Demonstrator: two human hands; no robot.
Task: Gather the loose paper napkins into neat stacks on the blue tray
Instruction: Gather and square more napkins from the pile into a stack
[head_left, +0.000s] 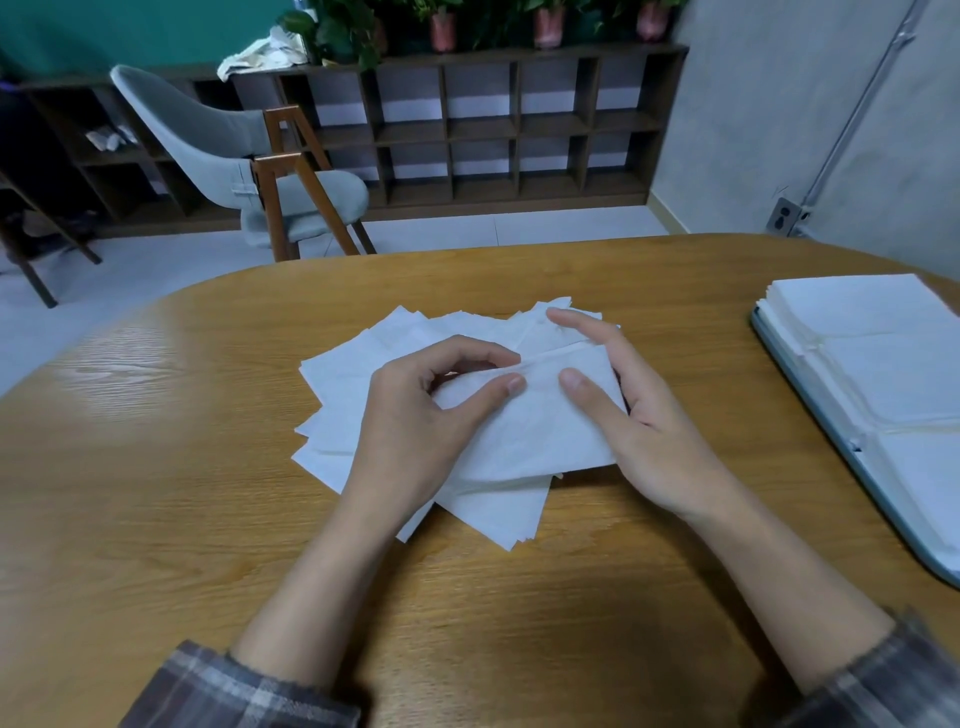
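A loose pile of white paper napkins (353, 384) lies fanned out in the middle of the wooden table. On top of it is one napkin (535, 431) that both hands hold. My left hand (415, 415) pinches its upper edge between thumb and curled fingers. My right hand (628, 415) grips its right side, thumb on top and fingers behind. The blue tray (831, 415) sits at the right edge of the table, filled with several neat white napkin stacks (878, 358).
The wooden table (182, 493) has a rounded far edge. Beyond it stand a grey chair with wooden legs (249, 156) and a low dark shelf unit (493, 130) with potted plants. A grey wall is at the right.
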